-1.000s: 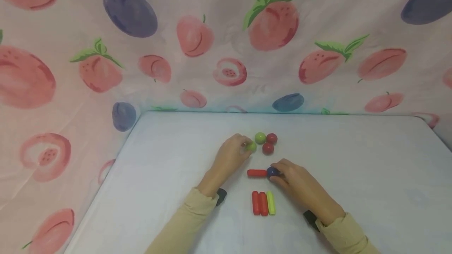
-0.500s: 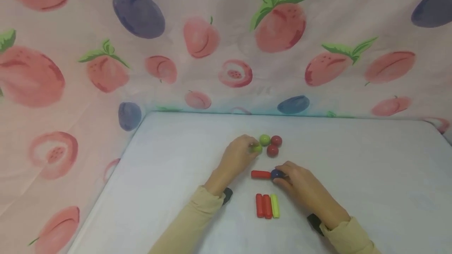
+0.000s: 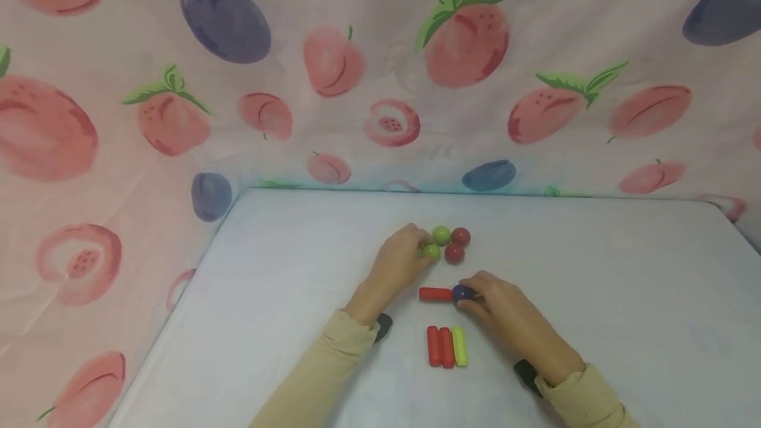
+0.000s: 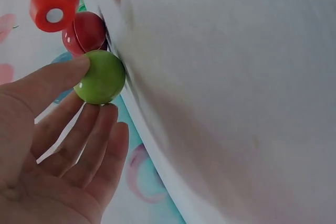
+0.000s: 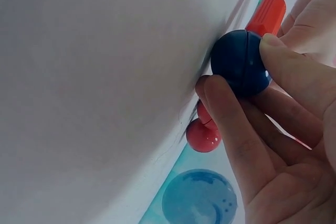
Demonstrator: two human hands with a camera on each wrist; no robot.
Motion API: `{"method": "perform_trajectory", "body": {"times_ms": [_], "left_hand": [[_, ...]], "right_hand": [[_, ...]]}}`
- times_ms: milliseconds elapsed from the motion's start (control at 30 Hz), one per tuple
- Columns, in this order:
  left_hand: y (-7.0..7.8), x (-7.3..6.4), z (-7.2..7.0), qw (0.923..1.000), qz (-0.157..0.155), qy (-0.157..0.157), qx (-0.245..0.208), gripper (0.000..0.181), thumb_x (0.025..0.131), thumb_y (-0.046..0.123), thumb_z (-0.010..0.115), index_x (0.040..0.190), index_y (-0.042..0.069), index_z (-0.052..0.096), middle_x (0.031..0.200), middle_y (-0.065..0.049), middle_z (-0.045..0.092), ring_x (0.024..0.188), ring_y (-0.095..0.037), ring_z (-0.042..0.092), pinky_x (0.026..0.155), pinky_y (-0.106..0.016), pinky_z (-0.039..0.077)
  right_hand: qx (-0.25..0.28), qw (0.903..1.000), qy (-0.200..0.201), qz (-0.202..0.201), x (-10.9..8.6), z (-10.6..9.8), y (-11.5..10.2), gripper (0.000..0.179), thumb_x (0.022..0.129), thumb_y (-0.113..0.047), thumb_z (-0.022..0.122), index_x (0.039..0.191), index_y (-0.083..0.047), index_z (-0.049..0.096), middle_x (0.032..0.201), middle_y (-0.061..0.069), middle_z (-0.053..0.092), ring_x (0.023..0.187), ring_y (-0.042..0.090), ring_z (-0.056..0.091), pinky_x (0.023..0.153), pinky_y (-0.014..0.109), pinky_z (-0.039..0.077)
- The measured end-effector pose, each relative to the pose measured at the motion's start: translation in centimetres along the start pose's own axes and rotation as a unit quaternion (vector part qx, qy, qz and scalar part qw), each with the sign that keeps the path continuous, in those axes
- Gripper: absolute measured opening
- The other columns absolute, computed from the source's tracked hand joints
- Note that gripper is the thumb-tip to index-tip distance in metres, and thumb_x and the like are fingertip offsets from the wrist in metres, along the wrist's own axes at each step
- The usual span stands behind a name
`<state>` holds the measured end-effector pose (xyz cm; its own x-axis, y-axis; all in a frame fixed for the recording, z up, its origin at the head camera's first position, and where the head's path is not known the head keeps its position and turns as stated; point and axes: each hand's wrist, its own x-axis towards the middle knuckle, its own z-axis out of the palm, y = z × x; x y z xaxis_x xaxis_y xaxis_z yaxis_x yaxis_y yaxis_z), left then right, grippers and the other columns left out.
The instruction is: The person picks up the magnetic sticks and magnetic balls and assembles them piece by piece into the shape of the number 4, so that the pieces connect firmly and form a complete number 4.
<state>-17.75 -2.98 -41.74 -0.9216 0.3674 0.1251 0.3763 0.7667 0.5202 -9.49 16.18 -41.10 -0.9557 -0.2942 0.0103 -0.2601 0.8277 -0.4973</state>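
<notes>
My left hand [image 3: 399, 261] pinches a green ball [image 4: 107, 80] between thumb and fingertips, low over the white table. Just behind it lies a second green ball [image 3: 441, 235], with two red balls [image 3: 460, 236] to their right. Nearer to me, my right hand [image 3: 502, 306] grips a blue ball [image 5: 233, 59] with a seam round it. A red ridged stick [image 3: 435, 294] lies sideways, its right end up against the blue ball. The right wrist view shows this stick [image 5: 269, 14] beyond the blue ball, partly hidden by it.
Two red sticks [image 3: 440, 347] and a yellow-green stick [image 3: 460, 347] lie side by side in front of the hands. A fruit-patterned cloth [image 3: 333, 124] hangs behind and to the left of the white table [image 3: 624, 296].
My left hand has brought its green ball a little to the right, closer to the other balls. The right hand keeps the blue ball at the stick's end; the head view shifts slightly.
</notes>
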Motion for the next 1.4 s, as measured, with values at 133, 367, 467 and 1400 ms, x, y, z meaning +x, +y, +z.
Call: {"method": "perform_trajectory", "body": {"times_ms": [133, 367, 467, 1400], "left_hand": [[-0.1, 0.1, 0.0, 0.9996, -0.014, -0.013, -0.02, 0.027, 0.089, 0.017, 0.075, 0.115, 0.01, 0.069, 0.107, -0.002, 0.069, 0.098, -0.014, 0.063, 0.09, -0.027, 0.053], [-0.1, -0.4, -0.4, 0.998, -0.034, -0.033, -0.043, 0.023, 0.089, 0.018, 0.073, 0.111, 0.01, 0.07, 0.104, -0.002, 0.072, 0.096, -0.014, 0.064, 0.088, -0.027, 0.054], [-0.1, -0.9, -0.8, 0.997, -0.045, -0.039, -0.05, 0.021, 0.089, 0.018, 0.074, 0.109, 0.011, 0.07, 0.102, -0.001, 0.072, 0.094, -0.013, 0.064, 0.087, -0.027, 0.054], [0.1, -4.2, -3.7, 0.9901, -0.068, -0.09, -0.083, 0.026, 0.088, 0.02, 0.076, 0.111, 0.012, 0.07, 0.105, -0.001, 0.072, 0.096, -0.015, 0.066, 0.084, -0.029, 0.056]], "right_hand": [[0.0, 1.0, 0.001, 0.002, 0.0, 0.0, -0.2, 0.027, 0.083, -0.016, 0.079, 0.106, -0.006, 0.07, 0.092, -0.001, 0.065, 0.086, 0.013, 0.065, 0.084, 0.037, 0.058], [-0.001, 1.0, 0.004, 0.003, 0.1, 0.2, -0.2, 0.026, 0.083, -0.015, 0.079, 0.106, -0.006, 0.07, 0.091, -0.002, 0.065, 0.085, 0.012, 0.064, 0.084, 0.037, 0.058], [-0.001, 1.0, 0.002, 0.003, 0.0, 0.2, -0.2, 0.027, 0.083, -0.016, 0.079, 0.106, -0.006, 0.07, 0.091, -0.002, 0.065, 0.084, 0.011, 0.064, 0.084, 0.037, 0.058], [0.021, 0.9998, -0.001, -0.003, 0.2, -0.2, 0.1, 0.028, 0.084, -0.014, 0.078, 0.109, -0.003, 0.071, 0.095, 0.002, 0.068, 0.089, 0.016, 0.066, 0.086, 0.041, 0.058]]}}
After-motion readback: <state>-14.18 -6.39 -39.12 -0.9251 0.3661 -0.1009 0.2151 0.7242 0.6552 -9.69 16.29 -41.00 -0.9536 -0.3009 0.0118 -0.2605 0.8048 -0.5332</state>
